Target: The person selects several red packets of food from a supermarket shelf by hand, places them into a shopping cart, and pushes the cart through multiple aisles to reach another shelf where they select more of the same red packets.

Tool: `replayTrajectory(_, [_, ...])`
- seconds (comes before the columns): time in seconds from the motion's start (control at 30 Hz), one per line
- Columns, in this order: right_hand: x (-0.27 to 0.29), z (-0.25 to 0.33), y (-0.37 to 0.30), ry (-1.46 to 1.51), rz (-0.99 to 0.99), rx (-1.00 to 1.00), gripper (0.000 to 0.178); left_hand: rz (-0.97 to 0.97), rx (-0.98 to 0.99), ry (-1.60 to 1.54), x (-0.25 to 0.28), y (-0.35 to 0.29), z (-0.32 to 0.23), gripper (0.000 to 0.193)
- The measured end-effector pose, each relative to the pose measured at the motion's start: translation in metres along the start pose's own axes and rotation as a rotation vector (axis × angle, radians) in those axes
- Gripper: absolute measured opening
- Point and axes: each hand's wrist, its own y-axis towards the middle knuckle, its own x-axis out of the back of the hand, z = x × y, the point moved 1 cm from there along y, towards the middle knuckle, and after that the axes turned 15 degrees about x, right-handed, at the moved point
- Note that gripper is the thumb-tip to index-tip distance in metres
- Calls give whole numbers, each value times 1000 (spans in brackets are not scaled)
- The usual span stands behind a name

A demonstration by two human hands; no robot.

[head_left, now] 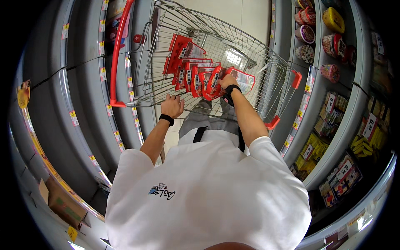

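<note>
A wire shopping cart [266, 54] with a red handle stands in front of me, its handle at the left. Red packaged bags [196, 75] lie overlapping in a row inside the basket. My right hand [229, 81] reaches over the near side of the cart, its fingers closed at the edge of a red and clear bag [243, 80] at the right end of the row. My left hand [172, 106] rests on the cart's near rim with its fingers curled over the wire. The fingertips of my right hand are partly hidden by the hand itself.
Grey shelves with price tags [103, 74] run along the left. Shelves on the right hold round tubs [333, 20] and yellow packets [314, 148]. An open cardboard box [66, 204] sits at the lower left. Pale floor tiles [237, 12] show beyond the cart.
</note>
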Motion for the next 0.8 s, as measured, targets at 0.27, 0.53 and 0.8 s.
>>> replayTrajectory(0.27, [3,25,6,-30,-8,-170,49,28,23,-3,-2,-4,-1,31])
replayTrajectory(0.53, [14,34,4,-86,-78,-192,35,-19,36,-27,-3,3,0,29])
replayTrajectory(0.8, [68,4,-42,-278,-119,-104,29,-58,72,-51,-6,13,-3,30])
